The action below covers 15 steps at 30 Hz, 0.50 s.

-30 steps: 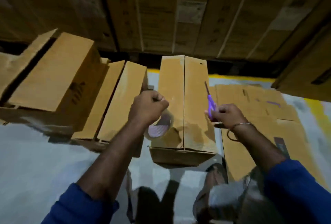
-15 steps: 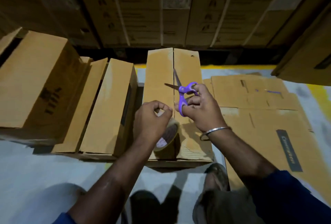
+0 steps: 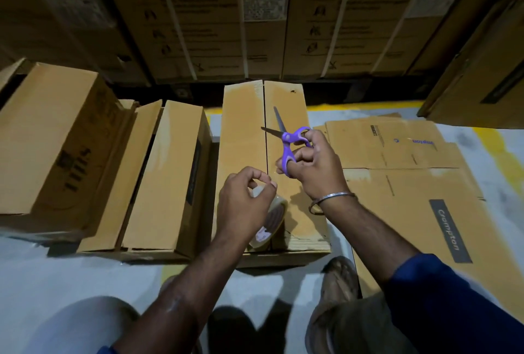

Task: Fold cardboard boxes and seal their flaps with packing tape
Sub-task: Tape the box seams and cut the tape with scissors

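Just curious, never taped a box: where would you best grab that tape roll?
Grip the tape roll across its outer rim, coming from above: it stands on edge on the box, rim uppermost. The left hand already reaches over it that way.

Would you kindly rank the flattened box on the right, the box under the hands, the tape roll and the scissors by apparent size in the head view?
1. Flattened box
2. Box under the hands
3 and 4. Scissors and tape roll: they look alike and hands partly hide both, so no ranking.
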### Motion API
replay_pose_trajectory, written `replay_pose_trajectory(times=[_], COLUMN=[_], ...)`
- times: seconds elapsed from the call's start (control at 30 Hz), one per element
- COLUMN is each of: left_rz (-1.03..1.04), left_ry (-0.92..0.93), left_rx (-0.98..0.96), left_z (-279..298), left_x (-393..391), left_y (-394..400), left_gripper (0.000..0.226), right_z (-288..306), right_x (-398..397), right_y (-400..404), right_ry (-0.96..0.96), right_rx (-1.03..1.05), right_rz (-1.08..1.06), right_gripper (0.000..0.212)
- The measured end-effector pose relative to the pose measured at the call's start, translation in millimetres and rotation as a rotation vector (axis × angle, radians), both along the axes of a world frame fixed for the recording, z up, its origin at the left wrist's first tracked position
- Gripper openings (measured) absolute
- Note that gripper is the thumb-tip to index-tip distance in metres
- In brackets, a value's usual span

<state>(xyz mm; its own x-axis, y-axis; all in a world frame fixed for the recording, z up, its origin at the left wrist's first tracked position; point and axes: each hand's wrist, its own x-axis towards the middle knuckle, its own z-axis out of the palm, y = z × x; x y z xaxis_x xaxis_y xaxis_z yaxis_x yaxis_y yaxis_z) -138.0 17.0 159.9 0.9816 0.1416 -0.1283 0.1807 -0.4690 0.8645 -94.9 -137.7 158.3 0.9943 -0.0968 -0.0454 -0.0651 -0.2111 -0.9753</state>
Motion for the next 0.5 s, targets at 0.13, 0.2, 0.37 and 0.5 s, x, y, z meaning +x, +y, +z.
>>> replay_pose_trajectory(times=[0.13, 0.2, 0.37, 0.5], left_rz=[-0.077, -0.123, -0.085, -0.012], left_ry=[0.093, 0.124, 0.158, 0.163], left_rx=[-0.113, -0.137, -0.274, -0.399], left_z=[2.6, 4.8, -9.9, -27.2], left_x=[-7.1, -10.0, -7.8, 4.5], left_y=[-0.5, -2.1, -2.8, -0.5], left_gripper=[0.032, 0.049, 0.072, 0.047], right_z=[-4.3, -7.1, -26.1, -36.4], right_x=[14.1, 26.2, 70.2, 104.8], right_y=[-6.0, -6.9, 2.1, 12.5], right_ry=[0.009, 0.029, 0.104, 0.175], right_rx=[0.009, 0.027, -0.002, -0.004], right_rz=[-0.051, -0.069, -0.105, -0.132], right_gripper=[0.057, 0.055, 0.053, 0.054])
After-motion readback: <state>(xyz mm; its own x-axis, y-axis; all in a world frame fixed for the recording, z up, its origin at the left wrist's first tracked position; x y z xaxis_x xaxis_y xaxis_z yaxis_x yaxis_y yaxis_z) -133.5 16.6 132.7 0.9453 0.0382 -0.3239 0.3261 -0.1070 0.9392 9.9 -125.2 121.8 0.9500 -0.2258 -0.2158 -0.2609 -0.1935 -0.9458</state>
